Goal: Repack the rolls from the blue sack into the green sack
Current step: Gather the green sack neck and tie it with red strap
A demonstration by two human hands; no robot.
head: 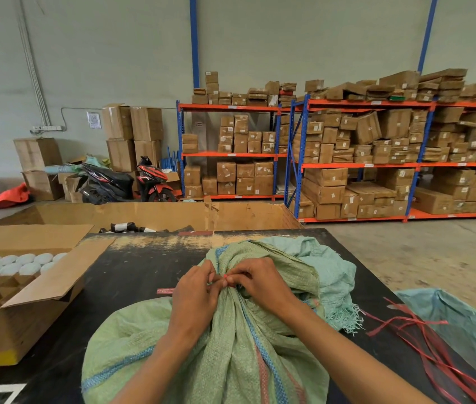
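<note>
Head view. The green sack (231, 339), a full woven sack with blue and red stripes, lies on the black table (131, 275) at six o'clock, its neck gathered toward twelve. The left hand (194, 293) and right hand (263, 282) meet at the bunched neck, fingers curled, pinching a thin red tie (225, 277) between them; whether it is being knotted or loosened cannot be told. A limp bluish-teal sack (333, 272) lies just behind at one o'clock; another (464, 319) hangs at four o'clock beside loose red strapping (423, 345). No rolls show. The woven cloth looks soft, crinkly and probably slippery, and the load probably bulky; the gathered neck is the likeliest hold. At nine o'clock an open carton (41, 290) holds white rounded tops in dividers. White lettering at the table's seven o'clock corner is cut off and unreadable.
</note>
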